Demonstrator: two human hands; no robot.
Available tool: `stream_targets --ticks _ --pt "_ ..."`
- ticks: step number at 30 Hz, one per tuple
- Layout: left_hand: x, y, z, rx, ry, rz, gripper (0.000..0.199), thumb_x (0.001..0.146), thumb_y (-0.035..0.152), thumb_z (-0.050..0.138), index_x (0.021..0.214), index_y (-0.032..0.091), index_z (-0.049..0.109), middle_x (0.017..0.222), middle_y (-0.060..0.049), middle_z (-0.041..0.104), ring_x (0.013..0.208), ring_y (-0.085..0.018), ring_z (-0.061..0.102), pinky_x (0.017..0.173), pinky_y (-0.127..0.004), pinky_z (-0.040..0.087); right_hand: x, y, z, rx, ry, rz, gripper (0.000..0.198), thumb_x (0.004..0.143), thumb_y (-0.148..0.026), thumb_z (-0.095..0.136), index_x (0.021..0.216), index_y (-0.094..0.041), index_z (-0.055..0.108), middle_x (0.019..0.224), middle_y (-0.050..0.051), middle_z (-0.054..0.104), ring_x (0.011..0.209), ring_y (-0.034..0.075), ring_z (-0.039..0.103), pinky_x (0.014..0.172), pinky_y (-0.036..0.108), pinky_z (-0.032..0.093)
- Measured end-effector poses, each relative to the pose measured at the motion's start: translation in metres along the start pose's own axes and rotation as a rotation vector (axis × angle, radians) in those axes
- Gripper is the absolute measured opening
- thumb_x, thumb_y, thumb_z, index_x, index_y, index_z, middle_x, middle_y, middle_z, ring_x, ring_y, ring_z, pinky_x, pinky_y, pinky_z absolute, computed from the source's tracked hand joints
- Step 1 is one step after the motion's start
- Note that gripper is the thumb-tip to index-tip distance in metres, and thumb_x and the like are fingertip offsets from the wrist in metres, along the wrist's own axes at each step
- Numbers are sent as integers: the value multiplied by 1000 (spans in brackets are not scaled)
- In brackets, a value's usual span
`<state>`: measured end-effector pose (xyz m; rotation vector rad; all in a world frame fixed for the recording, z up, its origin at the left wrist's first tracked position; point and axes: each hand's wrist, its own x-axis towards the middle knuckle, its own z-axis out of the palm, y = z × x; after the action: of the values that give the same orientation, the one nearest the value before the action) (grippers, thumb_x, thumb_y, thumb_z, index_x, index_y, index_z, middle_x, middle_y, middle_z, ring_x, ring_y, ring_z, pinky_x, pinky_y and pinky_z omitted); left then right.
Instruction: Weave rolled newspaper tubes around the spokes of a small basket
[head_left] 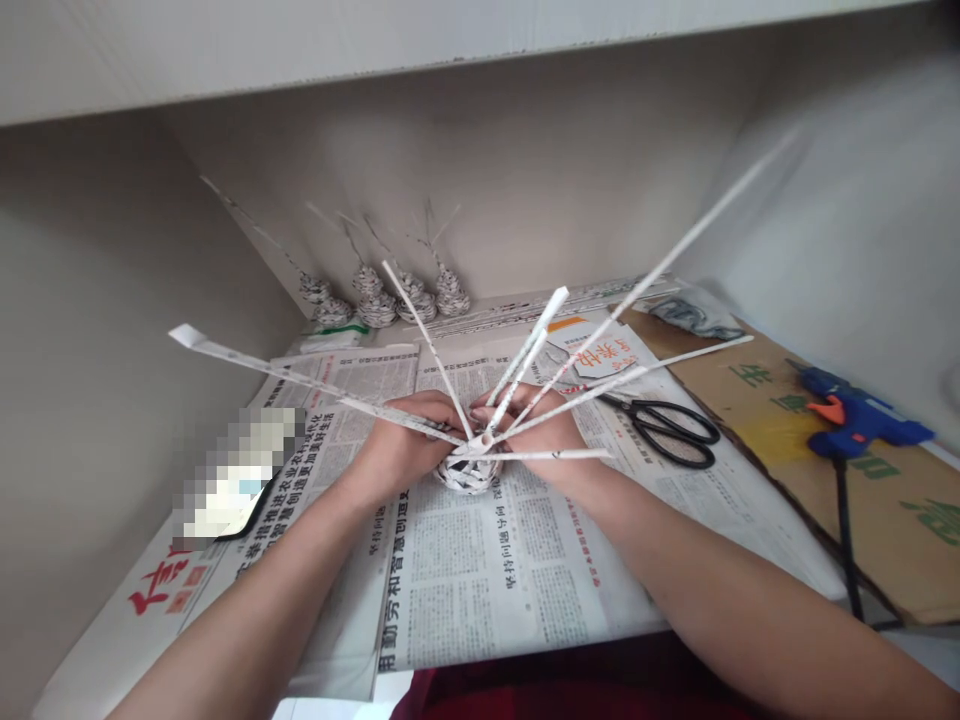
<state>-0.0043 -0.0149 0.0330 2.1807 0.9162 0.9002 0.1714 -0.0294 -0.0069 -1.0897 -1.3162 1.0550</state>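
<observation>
Between my hands sits a small round weave of rolled newspaper (469,474), low over the newspaper-covered table. Several long paper sticks fan out from its top; one paper stick (675,248) reaches far up to the right, and another (255,362) points left with a flared end. My left hand (412,440) is closed around the weave's left side, with its fingertips partly hidden behind the sticks. On the far right side, my right hand (544,430) has its fingers bent around the base of the upright sticks.
Black-handled scissors (671,432) lie right of my hands. A blue glue gun (862,420) rests on cardboard (780,440) farther right. Several woven gourd shapes (375,297) stand at the back, near loose paper sticks (540,303). A blurred-out phone-like object (244,475) lies left.
</observation>
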Motion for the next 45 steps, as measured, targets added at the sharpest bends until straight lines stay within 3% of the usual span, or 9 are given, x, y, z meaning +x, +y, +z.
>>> stream_targets --ticks 6,12,18,22,26,29,33,37,45 --pt "-2 0 -2 -7 -26 66 12 75 13 67 81 17 77 89 -10 73 80 -21 68 73 -30 54 -1 6 5 63 14 8 19 73 -32 73 87 -20 74 74 3 73 68 18 68 58 30 54" --pt "-2 2 -5 56 -109 130 16 82 16 62 87 19 77 97 -10 74 88 -21 68 81 -33 53 -8 -12 7 122 15 1 20 71 -31 74 84 -16 75 77 5 73 71 19 68 63 30 54" --pt "-2 -5 -3 38 -89 133 16 83 16 60 80 18 76 92 -10 74 85 -20 67 80 -31 52 -13 -17 10 112 46 72 25 69 -32 76 88 -16 72 73 3 71 64 17 66 60 29 53" --pt "-2 -5 0 38 -50 87 13 81 17 62 76 17 74 80 -7 72 74 -17 66 69 -26 51 -11 -5 11 95 88 67 30 68 -29 76 95 -17 69 69 2 70 63 19 67 58 30 53" --pt "0 -6 6 -1 22 -59 6 72 16 66 68 15 63 67 -2 66 61 -13 60 57 -22 47 -9 1 13 113 94 74 17 68 -26 75 82 -19 67 69 1 70 62 18 67 59 30 53" --pt "2 -10 8 -29 88 -173 15 66 16 69 71 16 54 62 3 60 55 -10 55 52 -20 44 -11 0 14 128 56 56 10 73 -22 71 82 -19 67 74 2 72 66 16 68 63 30 55" --pt "4 -13 7 -139 89 -236 33 62 20 75 86 18 52 68 3 64 58 -13 60 53 -22 47 -13 -5 12 50 20 -1 11 76 -18 65 86 -20 68 81 3 73 76 17 70 71 32 56" --pt "4 -13 5 -168 58 -243 43 62 27 78 99 16 58 70 1 66 61 -15 63 55 -24 51 -13 -8 10 -3 -6 35 8 75 -17 65 82 -20 66 78 2 71 72 16 68 69 32 56" --pt "3 -9 4 -128 16 -215 27 63 29 77 80 15 61 69 -1 67 59 -14 62 56 -23 51 -7 4 11 -11 56 -38 18 68 -10 63 77 -22 53 68 -5 58 62 11 58 57 24 49"
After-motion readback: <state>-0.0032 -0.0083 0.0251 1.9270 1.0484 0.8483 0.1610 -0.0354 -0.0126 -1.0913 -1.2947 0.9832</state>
